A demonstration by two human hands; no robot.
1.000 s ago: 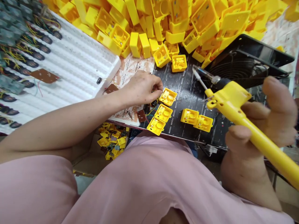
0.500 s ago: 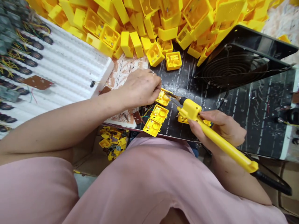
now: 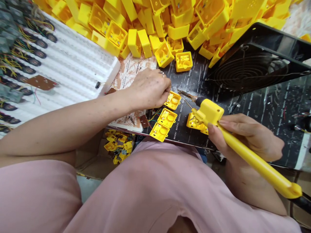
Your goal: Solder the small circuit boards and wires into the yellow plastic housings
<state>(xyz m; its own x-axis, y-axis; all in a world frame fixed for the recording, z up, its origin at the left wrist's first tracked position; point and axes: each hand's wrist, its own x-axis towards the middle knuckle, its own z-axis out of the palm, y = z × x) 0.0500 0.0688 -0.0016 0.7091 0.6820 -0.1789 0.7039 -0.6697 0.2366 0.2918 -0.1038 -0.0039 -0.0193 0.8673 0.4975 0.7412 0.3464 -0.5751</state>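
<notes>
My left hand [image 3: 152,89] is closed, its fingertips bent down at the left edge of a small open yellow plastic case [image 3: 173,100]. Whatever those fingers pinch is hidden beneath them. Two more open cases, a middle one [image 3: 167,117] and a front one [image 3: 159,131], lie below it in a row, with thin coloured wires and a small brown circuit board [image 3: 144,121] on their left. A yellow soldering iron [image 3: 255,158] with a thin feed tube is gripped in my right hand [image 3: 252,134]. Its tip hovers just right of the top case.
Further yellow cases [image 3: 193,121] lie partly under the iron. A large heap of yellow housings [image 3: 145,19] fills the back. A black fan [image 3: 243,68] stands at right. The white foam tray [image 3: 80,61] at left carries small speakers with wires. Below the bench edge, a cardboard box [image 3: 91,161] contains yellow parts.
My right hand has drawn the soldering iron back to the right, so its tip has left the top case. My left hand stays at that case's left edge.
</notes>
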